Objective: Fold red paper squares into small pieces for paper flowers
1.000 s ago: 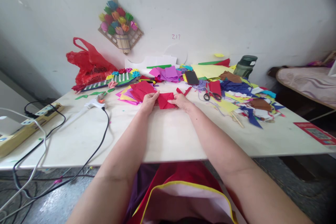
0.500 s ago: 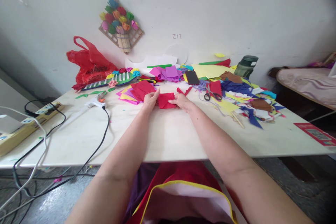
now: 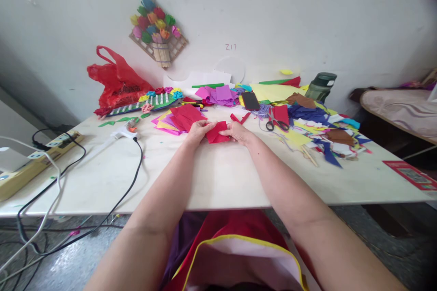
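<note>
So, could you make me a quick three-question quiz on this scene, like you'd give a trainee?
1. True or false: the scissors lie to the right of the right hand.
2. Which is nearer the red plastic bag: (a) the white glue gun or (b) the green bottle?
3. What colour is the piece held between the right hand and the left hand?

Key: 1. True. 2. a. 3. Red.

Red paper pinched at its left side by the left hand and at its right by the right hand, over a white table. Beyond the left hand, layered coloured sheets. To the right, scissors beside heaped scraps. Farther left, glue gun with black cable. Against the wall, red plastic bag; above, flower bouquet.
</note>
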Motion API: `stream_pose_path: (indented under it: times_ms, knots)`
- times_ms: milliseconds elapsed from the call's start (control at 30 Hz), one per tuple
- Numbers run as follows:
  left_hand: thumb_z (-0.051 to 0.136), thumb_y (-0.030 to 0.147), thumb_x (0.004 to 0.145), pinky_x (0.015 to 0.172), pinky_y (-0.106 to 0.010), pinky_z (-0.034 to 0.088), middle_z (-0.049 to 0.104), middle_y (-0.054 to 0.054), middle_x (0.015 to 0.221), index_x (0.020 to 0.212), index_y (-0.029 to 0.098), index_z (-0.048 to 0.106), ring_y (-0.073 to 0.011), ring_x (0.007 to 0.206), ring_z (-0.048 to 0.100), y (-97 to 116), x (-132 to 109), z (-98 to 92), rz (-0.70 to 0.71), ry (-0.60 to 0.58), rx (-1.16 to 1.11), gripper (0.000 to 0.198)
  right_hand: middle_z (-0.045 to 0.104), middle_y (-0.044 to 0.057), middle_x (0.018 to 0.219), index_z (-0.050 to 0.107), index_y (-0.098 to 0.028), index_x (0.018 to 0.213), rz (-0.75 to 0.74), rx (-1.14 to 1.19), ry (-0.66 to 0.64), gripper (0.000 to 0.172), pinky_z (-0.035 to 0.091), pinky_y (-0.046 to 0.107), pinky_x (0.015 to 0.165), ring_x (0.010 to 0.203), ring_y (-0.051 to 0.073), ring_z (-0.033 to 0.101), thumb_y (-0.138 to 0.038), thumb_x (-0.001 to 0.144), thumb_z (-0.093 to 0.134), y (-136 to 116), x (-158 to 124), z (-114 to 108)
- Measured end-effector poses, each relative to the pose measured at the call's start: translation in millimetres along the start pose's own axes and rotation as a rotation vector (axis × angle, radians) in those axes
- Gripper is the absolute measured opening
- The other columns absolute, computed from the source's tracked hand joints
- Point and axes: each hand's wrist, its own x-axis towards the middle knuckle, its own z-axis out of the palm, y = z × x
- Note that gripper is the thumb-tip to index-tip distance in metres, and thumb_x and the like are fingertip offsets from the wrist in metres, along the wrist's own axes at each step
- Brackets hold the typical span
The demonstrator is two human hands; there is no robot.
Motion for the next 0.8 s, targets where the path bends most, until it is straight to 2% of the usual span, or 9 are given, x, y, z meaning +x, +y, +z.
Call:
stream_pose_path:
  times_ms: [67,133,233,333,433,567,700,800]
  knots:
    - [0.075,0.038,0.052,0.056,-0.024,0.044,0.063,-0.004,0.067,0.076,0.012,0.06,-0.013,0.057,0.057,-1,0,-0.5,-0.015,-0.029,-0.052,0.038,0.048,-0.005,0.04,0.052,-0.014,0.056,0.0,0.007,-0.008,0.02,0.018,0.018,0.032,0.032,0.003,0.033,-0.023,0.054,0.07,1,1,0]
    - [0.075,0.036,0.052,0.06,-0.026,0.046,0.064,-0.004,0.071,0.088,0.012,0.06,-0.0138,0.06,0.059,-1,1,-1.3,-0.013,-0.001,-0.094,0.046,0.048,-0.005,0.041,0.052,-0.014,0.056,-0.014,0.01,0.008,0.019,0.019,0.017,0.032,0.033,0.003,0.033,-0.023,0.055,0.069,1,1,0]
    - [0.069,0.039,0.059,0.06,-0.026,0.047,0.063,-0.002,0.073,0.114,0.018,0.052,-0.013,0.059,0.059,2,2,-4.2,-0.013,0.036,-0.142,0.061,0.046,-0.006,0.04,0.052,-0.014,0.056,-0.032,0.017,0.063,0.019,0.02,0.017,0.033,0.034,0.004,0.033,-0.023,0.055,0.068,0,2,-1]
    - [0.061,0.032,0.065,0.057,-0.025,0.047,0.061,0.001,0.064,0.126,0.023,0.043,-0.0114,0.054,0.057,9,3,-9.1,-0.051,-0.039,-0.139,0.064,0.046,-0.006,0.041,0.05,-0.015,0.056,-0.041,0.079,0.09,0.02,0.022,0.017,0.033,0.036,0.004,0.036,-0.025,0.054,0.067,0,3,-4]
    - [0.055,0.018,0.062,0.057,-0.024,0.047,0.061,0.0,0.062,0.119,0.018,0.052,-0.0109,0.054,0.056,13,1,-12.9,-0.072,-0.164,-0.115,0.057,0.047,-0.005,0.042,0.048,-0.015,0.058,-0.052,0.141,0.084,0.02,0.021,0.017,0.033,0.036,0.006,0.039,-0.025,0.053,0.065,1,3,-9]
    - [0.053,0.011,0.057,0.066,-0.029,0.048,0.066,-0.006,0.076,0.101,0.015,0.064,-0.0163,0.07,0.06,11,-1,-13.5,-0.067,-0.342,-0.077,0.045,0.044,-0.006,0.039,0.043,-0.016,0.055,-0.045,0.167,0.065,0.022,0.02,0.017,0.032,0.035,0.006,0.04,-0.025,0.053,0.064,1,2,-12]
    - [0.061,0.011,0.055,0.069,-0.028,0.047,0.067,-0.006,0.081,0.096,0.017,0.066,-0.0177,0.074,0.061,7,-3,-14.0,-0.036,-0.422,-0.036,0.042,0.044,-0.006,0.039,0.042,-0.016,0.055,-0.02,0.179,0.023,0.025,0.021,0.017,0.031,0.033,0.006,0.039,-0.023,0.051,0.065,1,1,-14]
    - [0.068,0.017,0.056,0.075,-0.03,0.045,0.067,-0.008,0.09,0.091,0.016,0.068,-0.0191,0.08,0.061,7,-4,-15.7,-0.035,-0.449,-0.034,0.036,0.046,-0.006,0.04,0.044,-0.015,0.055,-0.003,0.162,-0.005,0.025,0.024,0.016,0.032,0.035,0.006,0.041,-0.022,0.05,0.067,1,0,-16]
